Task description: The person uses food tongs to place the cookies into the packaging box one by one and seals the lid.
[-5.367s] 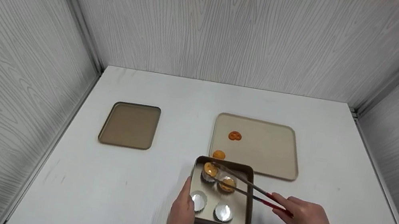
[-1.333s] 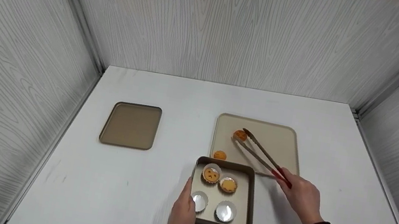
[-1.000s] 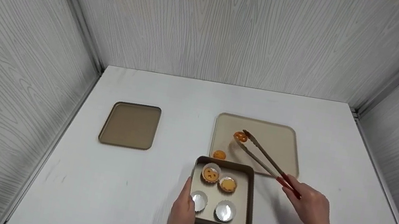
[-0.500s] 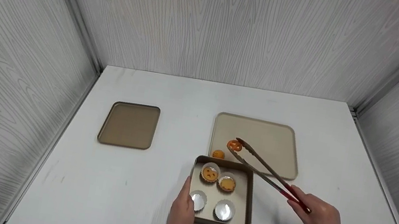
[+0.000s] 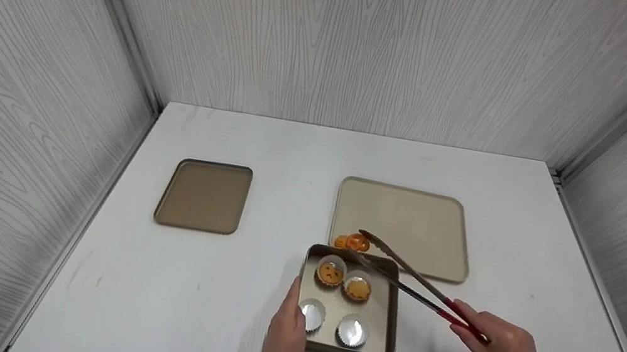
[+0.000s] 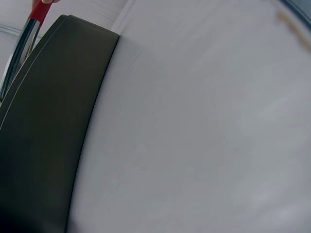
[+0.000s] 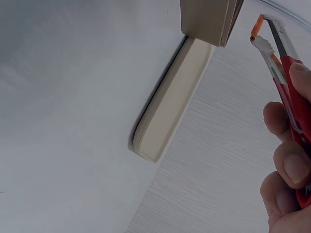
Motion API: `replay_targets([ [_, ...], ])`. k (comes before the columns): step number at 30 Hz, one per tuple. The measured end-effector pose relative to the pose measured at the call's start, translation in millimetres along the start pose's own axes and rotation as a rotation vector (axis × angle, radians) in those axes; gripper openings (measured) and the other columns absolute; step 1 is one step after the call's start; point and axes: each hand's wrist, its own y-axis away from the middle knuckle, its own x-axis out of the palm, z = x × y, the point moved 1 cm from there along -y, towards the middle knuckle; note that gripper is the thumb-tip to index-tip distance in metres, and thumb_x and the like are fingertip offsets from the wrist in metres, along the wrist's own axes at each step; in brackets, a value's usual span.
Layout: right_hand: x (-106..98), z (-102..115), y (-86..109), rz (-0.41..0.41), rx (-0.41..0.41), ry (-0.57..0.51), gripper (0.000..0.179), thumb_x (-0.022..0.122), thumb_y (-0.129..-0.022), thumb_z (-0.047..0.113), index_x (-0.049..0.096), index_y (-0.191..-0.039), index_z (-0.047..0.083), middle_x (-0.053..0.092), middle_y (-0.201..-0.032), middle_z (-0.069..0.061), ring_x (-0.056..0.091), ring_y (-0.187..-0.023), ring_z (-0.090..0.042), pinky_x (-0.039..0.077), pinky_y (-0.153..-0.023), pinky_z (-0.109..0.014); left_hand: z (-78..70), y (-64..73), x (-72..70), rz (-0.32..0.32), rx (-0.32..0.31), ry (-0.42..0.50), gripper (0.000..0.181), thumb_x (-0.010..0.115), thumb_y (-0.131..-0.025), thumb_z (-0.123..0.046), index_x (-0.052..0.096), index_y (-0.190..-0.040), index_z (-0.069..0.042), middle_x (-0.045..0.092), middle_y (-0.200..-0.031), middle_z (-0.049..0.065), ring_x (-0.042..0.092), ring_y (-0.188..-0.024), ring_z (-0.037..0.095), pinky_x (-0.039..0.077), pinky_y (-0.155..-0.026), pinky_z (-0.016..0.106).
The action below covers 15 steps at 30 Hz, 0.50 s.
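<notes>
My right hand (image 5: pixel 504 348) grips red-handled metal tongs (image 5: pixel 418 276), its fingers curled round the handles. Between the tong tips is a brown pretzel (image 5: pixel 358 242), seen edge-on in orange in the right wrist view. It hangs above the far rim of a square baking pan (image 5: pixel 395 317). My left hand (image 5: pixel 287 334) holds the pan's left wall; the left wrist view shows the dark outer wall (image 6: pixel 53 121). In the pan stand a paper cup with a bear-faced biscuit (image 5: pixel 329 274), a cup with a yellow biscuit (image 5: pixel 358 289), and two bare cups (image 5: pixel 352 331).
Behind the pan lies a beige rectangular tray (image 5: pixel 419 232). A round orange biscuit (image 5: pixel 340 241) sits at its near left corner, partly covered by the pretzel. A smaller brown tray (image 5: pixel 205 196) lies to the left. Wood-grain walls (image 5: pixel 336 39) enclose the white table.
The tongs took up the pretzel from the beige tray and carried it toward me, to the pan's far edge. Earlier they left the bear-faced biscuit's cup. My left hand stays put.
</notes>
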Motion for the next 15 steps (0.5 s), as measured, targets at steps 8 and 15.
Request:
replay_targets([
  [8,-1.3,-1.1,2.2,-0.01,-0.051,-0.044,0.047,0.058,-0.1,0.053,0.08,-0.114,0.013,0.06,-0.065,0.014,0.038,-0.053,0.004,0.032,-0.044,-0.014,-1.9,0.0,-0.1,0.001,0.01,0.001,0.054,0.037,-0.105,0.0,0.03,-0.159,0.0,0.04,-0.16,0.015,0.045,-0.142,0.026,0.046,-0.108,0.047],
  [15,-6.3,-0.5,2.0,0.032,-0.05,-0.073,0.045,0.06,-0.1,0.052,0.08,-0.115,0.014,0.06,-0.067,0.016,0.038,-0.055,0.006,0.032,-0.047,-0.013,-2.1,0.0,-0.1,0.005,0.006,0.007,0.053,0.037,-0.106,0.0,0.03,-0.159,0.0,0.039,-0.161,0.014,0.044,-0.143,0.025,0.044,-0.11,0.047],
])
